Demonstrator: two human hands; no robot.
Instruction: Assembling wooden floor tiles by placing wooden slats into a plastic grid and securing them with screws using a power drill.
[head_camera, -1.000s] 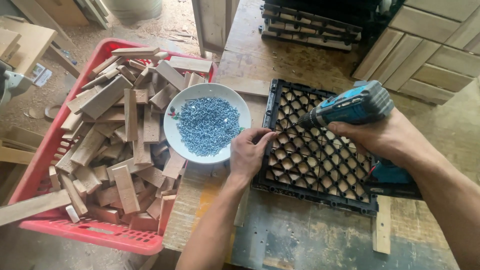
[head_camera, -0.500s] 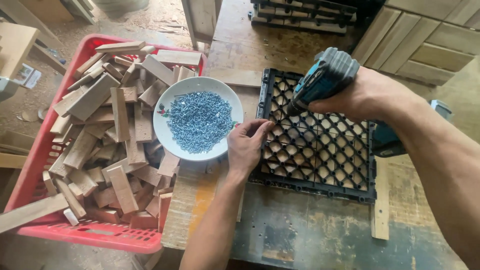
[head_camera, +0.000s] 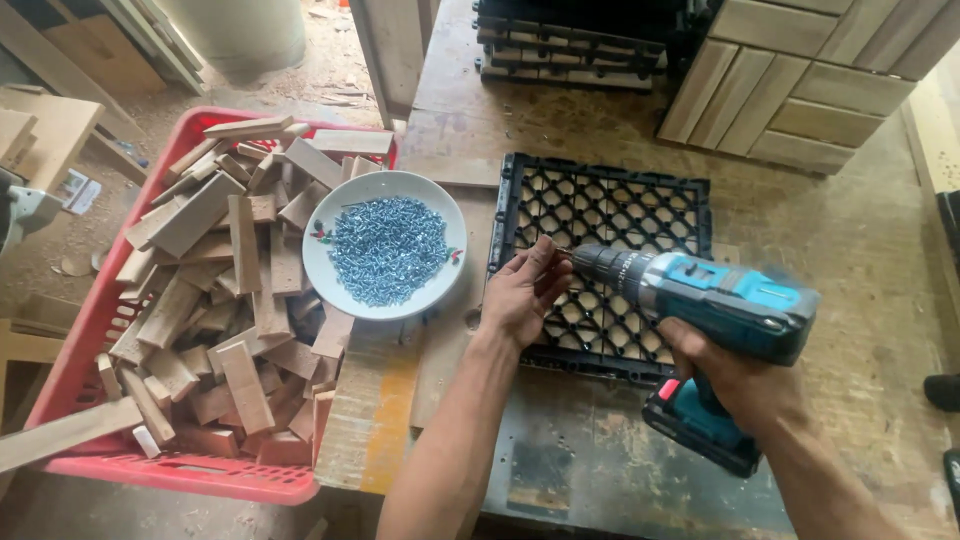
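Note:
My right hand (head_camera: 735, 375) grips a teal and black cordless drill (head_camera: 715, 305), held level with its chuck pointing left. My left hand (head_camera: 522, 295) pinches a small screw (head_camera: 556, 251) right at the drill's tip. Both hover over the left part of a black plastic grid tile (head_camera: 640, 215) lying flat on the wooden workbench (head_camera: 560, 130). A white bowl (head_camera: 322, 262) heaped with silvery screws rests just left of my left hand, half on the bench edge and half over the crate.
A red plastic crate (head_camera: 70, 370) full of short wooden blocks stands left of the bench. More black grid tiles (head_camera: 570, 50) are stacked at the back, and finished wooden slat tiles (head_camera: 800, 80) are piled at the back right. Sawdust-strewn floor lies to the left.
The drill has swung down from pointing up and away to lying level, tip toward my left hand. My left hand has lifted off the tile's edge, now pinching a screw at the bit.

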